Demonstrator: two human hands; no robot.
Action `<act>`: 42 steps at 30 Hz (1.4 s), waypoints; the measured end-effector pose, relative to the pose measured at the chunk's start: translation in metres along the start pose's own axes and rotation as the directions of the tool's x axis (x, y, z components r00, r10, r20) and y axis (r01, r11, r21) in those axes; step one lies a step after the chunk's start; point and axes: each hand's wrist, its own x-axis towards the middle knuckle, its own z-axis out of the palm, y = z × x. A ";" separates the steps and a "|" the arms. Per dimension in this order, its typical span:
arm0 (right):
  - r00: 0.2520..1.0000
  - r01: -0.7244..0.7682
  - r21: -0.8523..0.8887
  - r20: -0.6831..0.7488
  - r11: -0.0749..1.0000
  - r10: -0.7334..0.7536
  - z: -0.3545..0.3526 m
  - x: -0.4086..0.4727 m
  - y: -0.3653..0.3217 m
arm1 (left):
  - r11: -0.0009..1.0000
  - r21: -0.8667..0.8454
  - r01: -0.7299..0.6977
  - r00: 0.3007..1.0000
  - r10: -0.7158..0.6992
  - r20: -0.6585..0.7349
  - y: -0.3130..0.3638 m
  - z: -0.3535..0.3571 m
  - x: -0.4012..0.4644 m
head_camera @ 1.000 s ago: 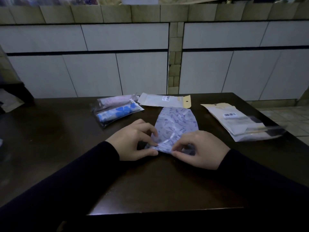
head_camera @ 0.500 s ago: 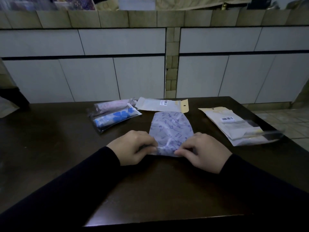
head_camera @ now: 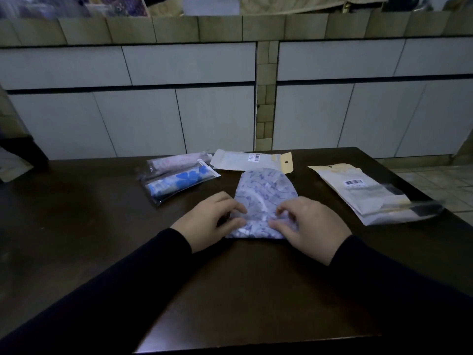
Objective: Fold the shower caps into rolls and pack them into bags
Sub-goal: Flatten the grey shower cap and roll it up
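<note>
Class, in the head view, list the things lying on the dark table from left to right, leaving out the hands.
Two packed rolls in clear bags → flat empty bag with a barcode label → patterned shower cap → stack of empty bags.

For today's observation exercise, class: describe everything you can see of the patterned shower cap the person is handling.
The shower cap is thin, pale lilac plastic printed with darker blue-purple swirls. It lies flat on the dark table, folded into a shape with a rounded far end. Its near edge has been turned over into a low first roll. The left hand and right hand each pinch that rolled edge, one on each side. Its far end reaches the pale flat bag behind it; whether they touch is unclear.
</note>
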 end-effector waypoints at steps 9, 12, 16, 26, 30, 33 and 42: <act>0.943 0.330 0.000 0.033 0.944 -0.330 0.004 -0.015 0.008 | 0.982 0.017 -0.187 0.980 0.186 0.067 0.014 -0.005 -0.003; 0.965 0.255 0.011 0.062 0.967 -0.256 0.002 -0.017 0.007 | 0.980 0.017 -0.197 0.975 0.194 0.105 0.010 -0.011 -0.007; 0.977 0.159 -0.041 0.153 0.986 -0.151 -0.003 -0.012 0.000 | 0.985 0.004 -0.173 0.981 0.172 0.090 0.002 -0.012 -0.006; 0.972 -0.033 0.113 0.233 0.993 0.005 -0.019 -0.003 0.003 | 0.989 -0.036 -0.141 0.985 0.144 0.094 0.005 -0.014 -0.004; 0.963 -0.106 0.202 0.265 0.974 0.050 -0.021 0.001 0.011 | 0.988 -0.138 -0.070 0.992 0.083 0.093 0.006 -0.010 0.004; 0.961 -0.180 0.261 0.252 0.948 0.113 -0.019 0.004 0.013 | 0.988 -0.154 -0.008 0.994 0.025 0.108 0.002 -0.007 0.011; 0.991 0.123 -0.017 -0.055 0.992 -0.124 -0.008 -0.002 0.010 | 0.995 -0.014 -0.098 0.995 0.099 0.023 -0.001 -0.001 0.019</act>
